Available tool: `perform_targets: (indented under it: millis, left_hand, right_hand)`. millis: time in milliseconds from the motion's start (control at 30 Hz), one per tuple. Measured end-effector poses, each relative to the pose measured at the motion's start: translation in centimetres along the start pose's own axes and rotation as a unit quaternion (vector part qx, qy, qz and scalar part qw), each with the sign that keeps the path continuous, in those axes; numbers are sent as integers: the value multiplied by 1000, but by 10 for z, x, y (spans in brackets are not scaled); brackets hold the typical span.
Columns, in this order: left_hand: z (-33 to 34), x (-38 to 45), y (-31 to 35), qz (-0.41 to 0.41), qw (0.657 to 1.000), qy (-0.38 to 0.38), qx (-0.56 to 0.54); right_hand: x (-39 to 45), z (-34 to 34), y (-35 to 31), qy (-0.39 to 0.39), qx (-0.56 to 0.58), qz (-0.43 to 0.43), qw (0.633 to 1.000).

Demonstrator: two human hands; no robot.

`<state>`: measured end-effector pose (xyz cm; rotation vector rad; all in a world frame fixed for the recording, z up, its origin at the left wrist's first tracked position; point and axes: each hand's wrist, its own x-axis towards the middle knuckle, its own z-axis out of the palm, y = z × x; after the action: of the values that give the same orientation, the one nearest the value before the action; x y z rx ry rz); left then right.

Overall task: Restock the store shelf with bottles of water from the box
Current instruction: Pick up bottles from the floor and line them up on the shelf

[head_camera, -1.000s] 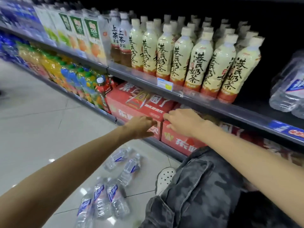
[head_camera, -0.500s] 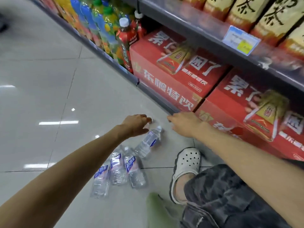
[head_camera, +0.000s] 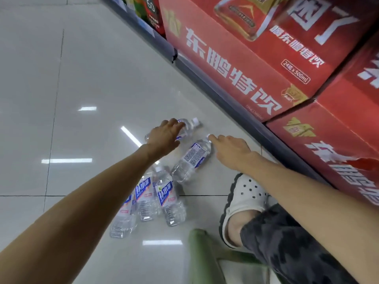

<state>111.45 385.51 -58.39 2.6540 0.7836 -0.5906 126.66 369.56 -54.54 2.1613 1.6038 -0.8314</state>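
Several clear water bottles with blue and white labels lie on the tiled floor. My left hand (head_camera: 165, 138) lies over the far bottle (head_camera: 189, 125), fingers straight across its body. My right hand (head_camera: 231, 149) reaches to the cap end of a second bottle (head_camera: 192, 159), fingertips at its neck, not closed round it. Three more bottles (head_camera: 155, 198) lie side by side under my left forearm.
Red drink cartons (head_camera: 246, 64) fill the bottom shelf on the right, above a dark shelf base (head_camera: 207, 78). My foot in a white clog (head_camera: 242, 199) and my camouflage trouser leg are at the lower right. A green object (head_camera: 200, 253) is at the bottom.
My view has dropped from the shelves to the floor. Both hands came down from the red cartons to the bottles; the left now lies on one, the right reaches another.
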Motion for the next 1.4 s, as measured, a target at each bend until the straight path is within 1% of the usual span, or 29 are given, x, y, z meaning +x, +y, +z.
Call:
perform_targets:
  millis: [67, 200, 300, 367, 467, 600, 667, 767, 800, 833, 900, 1000, 1100, 1133, 1200, 1267, 1400]
  left_hand:
    - [10, 13, -3, -3, 1000, 12, -13]
    - [29, 35, -5, -19, 1000, 5, -22]
    - [40, 45, -6, -52, 997, 8, -48]
    - [45, 49, -7, -70, 995, 15, -64]
    - [50, 50, -11, -80, 994, 24, -73]
    - [51, 51, -13, -77, 993, 34, -80]
    - [51, 51, -13, -77, 993, 34, -81]
    - [51, 52, -12, -77, 994, 32, -73]
    - [52, 51, -12, -77, 994, 31, -72]
    - [52, 51, -12, -77, 994, 29, -73]
    - [53, 48, -12, -78, 994, 24, -76]
    - [56, 38, -9, -79, 993, 19, -87]
    - [55, 24, -4, -87, 988, 25, -126]
    - [54, 19, -3, -91, 985, 29, -145]
    - [50, 10, 1, -102, 978, 40, -178]
    - [44, 1, 6, -104, 976, 55, -185]
    - [30, -14, 12, -98, 972, 91, -193]
  right_hand:
    - [12, 10, 0, -4, 36, 5, 999]
    - [31, 28, -4, -31, 149, 19, 988]
    - [43, 39, -11, -42, 231, 65, 970]
    - [51, 45, -15, -20, 317, 124, 940]
    - [63, 52, -21, 6, 393, 192, 899]
    - [79, 59, -27, -13, 480, 261, 838]
    - [85, 59, -27, -16, 538, 283, 794]
    - [91, 58, -23, -19, 628, 305, 716]
    - [92, 59, -22, -25, 644, 311, 698]
    - [91, 60, -22, -31, 651, 315, 690]
    - [87, 63, -24, -32, 653, 311, 689]
    - [79, 66, -25, -9, 668, 282, 688]
    - [68, 66, -18, -36, 672, 235, 702]
    - [64, 66, -15, -46, 677, 220, 701]
    - [55, 62, -12, -50, 676, 206, 706]
    - [45, 53, -13, -36, 641, 204, 739]
    - [20, 29, -20, 5, 522, 185, 833]
